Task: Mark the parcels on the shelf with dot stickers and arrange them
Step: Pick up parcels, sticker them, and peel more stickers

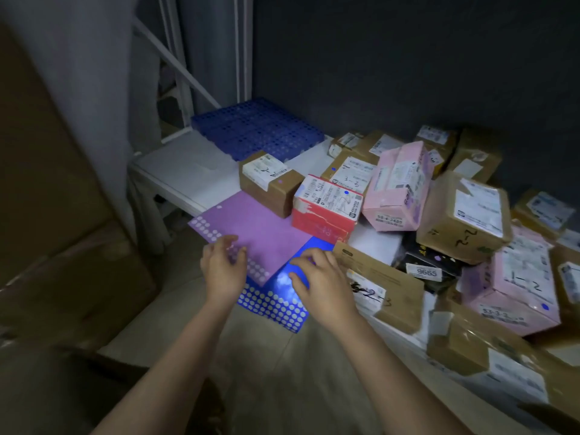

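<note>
At lower centre, the left hand (223, 271) is resting curled fingers on the purple sticker sheet (257, 233), while the right hand (320, 282) is touching the blue sticker sheet (276, 304) beneath it, fingers bent, grasping nothing clearly. Parcels (398, 189) are lying piled on the shelf (185, 171) toward the right.

We see a purple sticker sheet (251, 229) and a blue sticker sheet (276, 304), both white-dotted, a red-and-white parcel (323, 208), and pink parcels (397, 186).
</note>
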